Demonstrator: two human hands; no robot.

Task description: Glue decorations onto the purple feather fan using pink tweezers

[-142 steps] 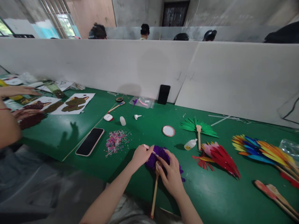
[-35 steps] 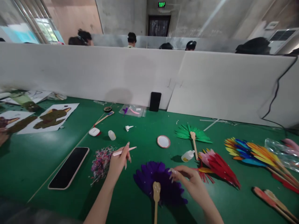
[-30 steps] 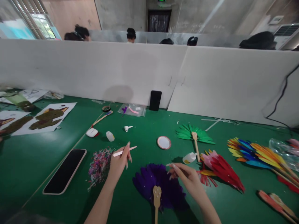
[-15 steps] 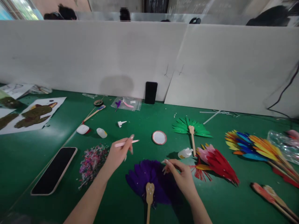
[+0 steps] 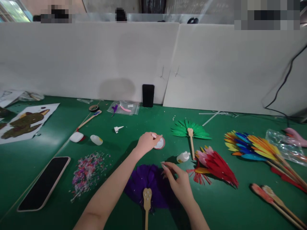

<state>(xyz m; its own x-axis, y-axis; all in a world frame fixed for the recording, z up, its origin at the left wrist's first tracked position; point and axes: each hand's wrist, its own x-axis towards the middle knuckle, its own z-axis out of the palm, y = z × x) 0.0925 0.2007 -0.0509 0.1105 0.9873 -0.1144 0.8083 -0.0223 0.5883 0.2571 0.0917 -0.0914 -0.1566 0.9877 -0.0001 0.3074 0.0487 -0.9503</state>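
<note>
Purple feather fan (image 5: 141,180): lies flat on the green table (image 5: 227,204), close to the near edge, with its wooden handle pointing toward the person.
Right hand (image 5: 178,183): rests over the fan's right side with the fingers loosely curled and the tips close together; it cannot be told whether they pinch anything.
Left hand (image 5: 146,143): reaches past the fan, closed on a thin pink stick (image 5: 154,136) whose tip meets the small round dish (image 5: 161,143).
Doing it well: a light touch of the tip in the dish looks best, with the wrist low for steadiness. The right hand should press the feathers gently so the fan does not shift.
Beside the dish: a small white bottle (image 5: 183,157) lies on its side, near a green fan (image 5: 190,129) and a red fan (image 5: 216,163).
Further out: bright loose feathers (image 5: 251,148) on the right, a heap of coloured bits (image 5: 87,167) and a dark phone (image 5: 44,183) on the left.
</note>
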